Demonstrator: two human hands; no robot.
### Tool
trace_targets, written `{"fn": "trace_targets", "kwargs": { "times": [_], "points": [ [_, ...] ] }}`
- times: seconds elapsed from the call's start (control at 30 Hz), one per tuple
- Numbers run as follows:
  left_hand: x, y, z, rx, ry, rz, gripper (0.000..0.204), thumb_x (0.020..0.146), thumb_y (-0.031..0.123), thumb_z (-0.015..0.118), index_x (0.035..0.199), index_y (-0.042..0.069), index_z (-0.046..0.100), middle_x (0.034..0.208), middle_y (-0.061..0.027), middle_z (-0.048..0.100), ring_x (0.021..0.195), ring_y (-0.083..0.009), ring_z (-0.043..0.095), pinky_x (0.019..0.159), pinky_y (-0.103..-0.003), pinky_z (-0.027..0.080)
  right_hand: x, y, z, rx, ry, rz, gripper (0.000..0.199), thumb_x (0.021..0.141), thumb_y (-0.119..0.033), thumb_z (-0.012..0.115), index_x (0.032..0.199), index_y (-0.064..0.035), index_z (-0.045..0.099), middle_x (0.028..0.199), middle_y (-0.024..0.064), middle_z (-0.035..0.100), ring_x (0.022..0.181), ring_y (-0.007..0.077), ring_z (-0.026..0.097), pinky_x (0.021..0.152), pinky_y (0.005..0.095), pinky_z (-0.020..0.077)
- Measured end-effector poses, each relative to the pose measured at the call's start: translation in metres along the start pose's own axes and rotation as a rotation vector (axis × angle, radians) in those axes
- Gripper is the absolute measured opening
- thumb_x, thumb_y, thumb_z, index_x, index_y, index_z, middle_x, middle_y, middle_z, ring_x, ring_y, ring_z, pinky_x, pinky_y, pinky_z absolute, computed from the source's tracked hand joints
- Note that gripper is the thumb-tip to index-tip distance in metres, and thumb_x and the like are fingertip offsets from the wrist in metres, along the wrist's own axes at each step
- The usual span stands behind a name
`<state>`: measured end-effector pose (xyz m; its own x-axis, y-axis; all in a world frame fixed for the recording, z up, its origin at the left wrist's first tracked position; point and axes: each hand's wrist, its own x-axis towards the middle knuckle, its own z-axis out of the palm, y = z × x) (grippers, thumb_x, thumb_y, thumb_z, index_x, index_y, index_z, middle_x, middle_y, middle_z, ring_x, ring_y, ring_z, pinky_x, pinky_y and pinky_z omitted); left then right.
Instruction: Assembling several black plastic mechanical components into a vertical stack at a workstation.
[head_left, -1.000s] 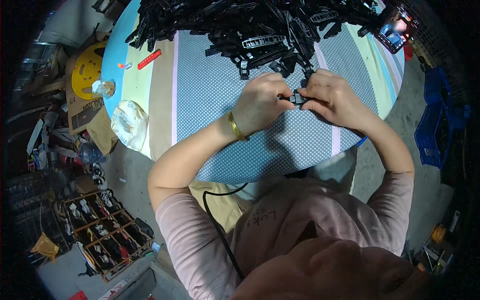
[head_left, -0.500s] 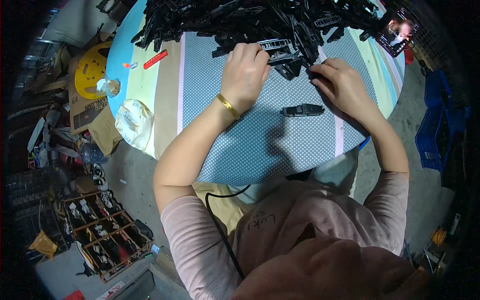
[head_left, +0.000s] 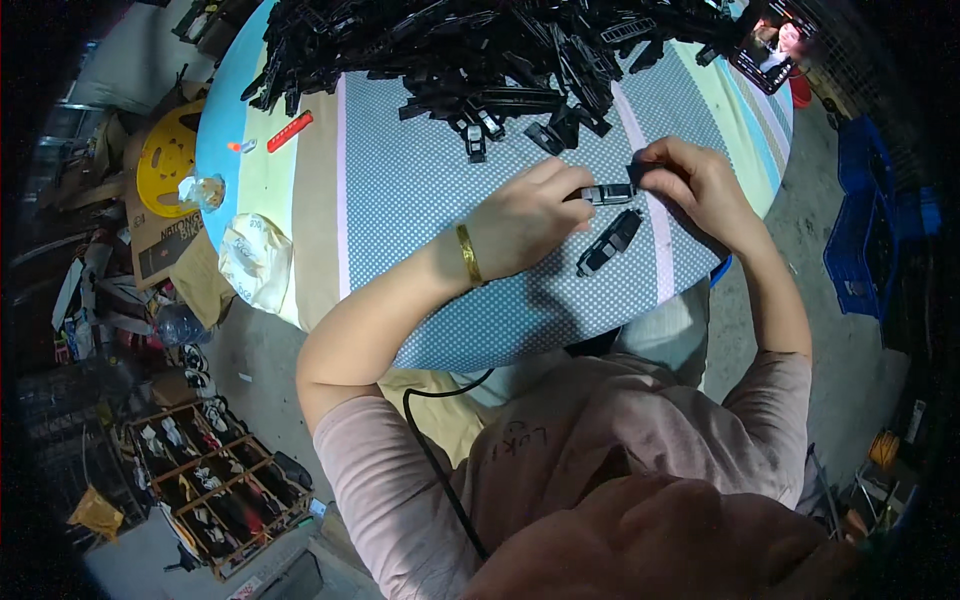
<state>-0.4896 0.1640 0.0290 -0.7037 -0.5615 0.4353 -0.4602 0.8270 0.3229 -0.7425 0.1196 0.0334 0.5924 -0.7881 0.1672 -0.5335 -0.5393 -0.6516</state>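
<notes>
My left hand [head_left: 535,212] is closed on a narrow black plastic part [head_left: 612,194] with a pale inset. Between the thumb and fingers of my right hand [head_left: 698,188] sits a small black piece [head_left: 636,172], close to the far end of that part. Whether the two pieces touch, I cannot tell. Just below my hands another black plastic part [head_left: 609,243] lies slanted on the dotted tablecloth [head_left: 460,330]. Beyond them spreads a large heap of similar black parts [head_left: 450,45], with a few loose ones at its near edge.
A lit phone [head_left: 775,45] stands at the far right of the table. Toward the left lie a red strip-shaped object [head_left: 290,132], a small wrapped bundle [head_left: 208,192] and a crumpled white bag [head_left: 255,262]. Blue crates [head_left: 860,220] stand on the floor to the right.
My left hand has come back from the heap, nearer to me and to the right, with a black part. The part on the cloth has turned from level to slanted.
</notes>
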Motion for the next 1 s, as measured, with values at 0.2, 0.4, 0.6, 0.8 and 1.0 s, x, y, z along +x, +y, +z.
{"fn": "trace_targets", "kwargs": {
  "times": [0.2,0.4,0.6,0.8,1.0],
  "points": [
    [0.000,0.001,0.009,-0.118,0.208,-0.266,0.020,0.074,0.011,0.070,0.090,0.002,0.063,0.089,-0.0118,0.060,0.082,-0.0267,0.060,0.073,-0.036,0.050,-0.002,-0.002,-0.001,-0.170,0.152,-0.083,0.029,0.079,-0.012,0.068,0.105,0.0010,0.064,0.090,0.0107,0.059,0.083,0.0217,0.059,0.068,0.0301,0.0476],
    [-0.003,-0.008,0.009,-0.041,0.225,-0.220,0.017,0.072,0.014,0.072,0.081,0.001,0.065,0.076,-0.0111,0.061,0.074,-0.0265,0.060,0.066,-0.035,0.049,0.002,-0.020,0.009,-0.112,0.050,-0.232,0.030,0.073,-0.012,0.072,0.101,-0.0002,0.068,0.084,0.0082,0.056,0.082,0.0229,0.054,0.070,0.0322,0.0447],
    [-0.005,-0.014,0.015,-0.051,0.247,-0.211,0.019,0.072,0.017,0.073,0.080,0.002,0.066,0.073,-0.0096,0.061,0.071,-0.0265,0.059,0.065,-0.035,0.048,0.001,-0.021,-0.001,-0.228,0.008,-0.232,0.031,0.067,-0.011,0.074,0.095,0.0013,0.070,0.079,0.0081,0.054,0.076,0.0231,0.051,0.067,0.0344,0.0439],
    [0.002,-0.012,0.016,-0.089,0.208,-0.152,0.021,0.071,0.019,0.074,0.078,0.001,0.066,0.072,-0.0092,0.059,0.068,-0.0261,0.056,0.062,-0.035,0.047,0.010,-0.024,0.006,-0.165,-0.030,-0.287,0.030,0.064,-0.010,0.076,0.090,0.0029,0.069,0.077,0.0087,0.055,0.078,0.0230,0.053,0.065,0.0342,0.0442],
    [0.000,-0.021,0.000,-0.093,0.122,-0.103,0.021,0.070,0.019,0.075,0.081,0.004,0.066,0.081,-0.0087,0.060,0.078,-0.0267,0.056,0.068,-0.035,0.046,0.020,-0.025,0.000,-0.033,-0.193,-0.239,0.026,0.071,-0.022,0.073,0.086,-0.0013,0.069,0.073,0.0099,0.058,0.074,0.0284,0.058,0.065,0.0376,0.0462]
  ]
}}
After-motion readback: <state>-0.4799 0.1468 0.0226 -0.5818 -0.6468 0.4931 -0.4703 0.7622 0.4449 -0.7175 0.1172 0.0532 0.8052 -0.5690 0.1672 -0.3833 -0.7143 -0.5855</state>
